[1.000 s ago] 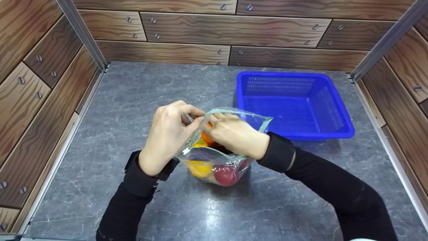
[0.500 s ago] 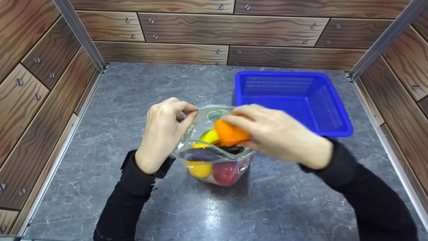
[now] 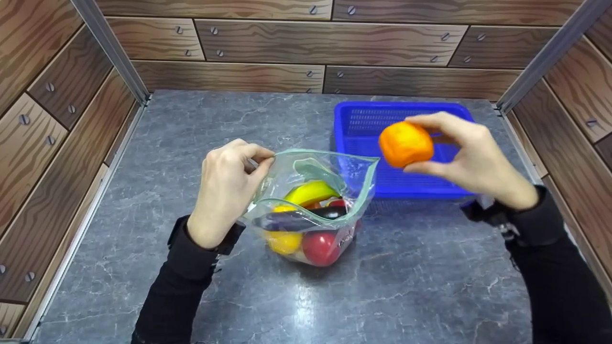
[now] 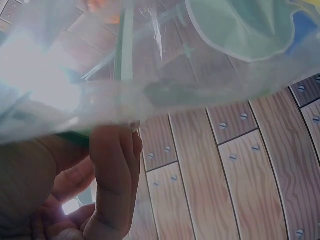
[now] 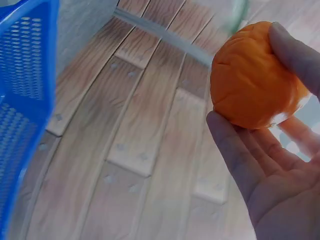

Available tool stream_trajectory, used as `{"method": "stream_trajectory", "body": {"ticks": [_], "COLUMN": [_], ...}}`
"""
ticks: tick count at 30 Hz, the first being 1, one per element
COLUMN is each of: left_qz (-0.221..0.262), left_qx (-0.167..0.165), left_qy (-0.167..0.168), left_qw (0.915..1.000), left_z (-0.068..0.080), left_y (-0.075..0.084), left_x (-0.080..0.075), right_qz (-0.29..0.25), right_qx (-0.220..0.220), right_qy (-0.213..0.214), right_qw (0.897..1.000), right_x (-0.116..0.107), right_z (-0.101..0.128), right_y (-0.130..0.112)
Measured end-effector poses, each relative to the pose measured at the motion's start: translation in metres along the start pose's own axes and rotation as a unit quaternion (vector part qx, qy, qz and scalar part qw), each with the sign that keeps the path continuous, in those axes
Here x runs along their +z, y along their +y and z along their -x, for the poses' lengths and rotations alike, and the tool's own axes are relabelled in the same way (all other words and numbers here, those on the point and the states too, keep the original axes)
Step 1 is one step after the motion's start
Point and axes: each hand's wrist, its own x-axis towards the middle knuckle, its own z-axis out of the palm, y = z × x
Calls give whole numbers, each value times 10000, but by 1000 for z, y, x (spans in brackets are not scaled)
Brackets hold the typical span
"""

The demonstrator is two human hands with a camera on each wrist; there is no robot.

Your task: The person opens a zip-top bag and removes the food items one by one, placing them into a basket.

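A clear zip bag (image 3: 313,205) stands open on the grey counter, with a yellow banana-like piece (image 3: 310,192), a red fruit (image 3: 319,248), a yellow fruit (image 3: 283,241) and a dark item inside. My left hand (image 3: 229,184) pinches the bag's left rim; the left wrist view shows the fingers (image 4: 112,175) on the plastic (image 4: 165,60). My right hand (image 3: 471,157) holds an orange fruit (image 3: 405,143) in the air above the blue basket (image 3: 356,191). In the right wrist view, fingers (image 5: 235,155) wrap the orange (image 5: 250,75).
The blue perforated basket (image 5: 22,100) sits at the back right of the counter (image 3: 201,124). Wood-patterned walls (image 3: 52,119) with metal corner posts close in three sides.
My right hand has lifted the orange fruit out of the bag and carried it up and to the right, over the basket. The left hand keeps its pinch on the rim.
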Motion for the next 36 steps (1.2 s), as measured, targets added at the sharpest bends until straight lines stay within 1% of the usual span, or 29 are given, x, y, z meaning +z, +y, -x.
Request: {"method": "stream_trajectory", "body": {"ticks": [2, 4, 8, 11, 14, 19, 23, 27, 32, 36], "left_qz": [-2, -11, -23, -10, 0, 18, 55, 54, 42, 36], "left_qx": [25, 30, 29, 12, 2, 6, 22, 34, 50, 67], "left_qy": [24, 44, 58, 44, 39, 85, 117, 155, 190, 180], "left_qw": [10000, 10000, 10000, 10000, 10000, 10000, 9999, 9999, 9998, 9998], "left_z": [0, 0, 1, 1, 2, 3, 2, 2, 3, 3], "left_y": [0, 1, 2, 2, 2, 2, 4, 5, 4, 3], "left_x": [-1, -1, -1, -2, -1, -1, -1, -1, 1, 1], "right_qz": [58, 186, 474, 590, 749, 968, 1047, 1176, 1293, 1285], "right_qx": [361, 598, 910, 1205, 1530, 1945, 2159, 2256, 2362, 2367], "right_qy": [-25, -120, -659, -1163, -1592, -1996, -2248, -2447, -2601, -2648], "right_qw": [9993, 9980, 9925, 9841, 9724, 9555, 9444, 9356, 9273, 9259], "right_x": [2, 7, 26, 41, 58, 83, 99, 112, 122, 127], "right_z": [-3, -8, -22, -34, -45, -57, -62, -66, -69, -69], "right_y": [15, 32, 67, 92, 115, 147, 165, 176, 182, 185]}}
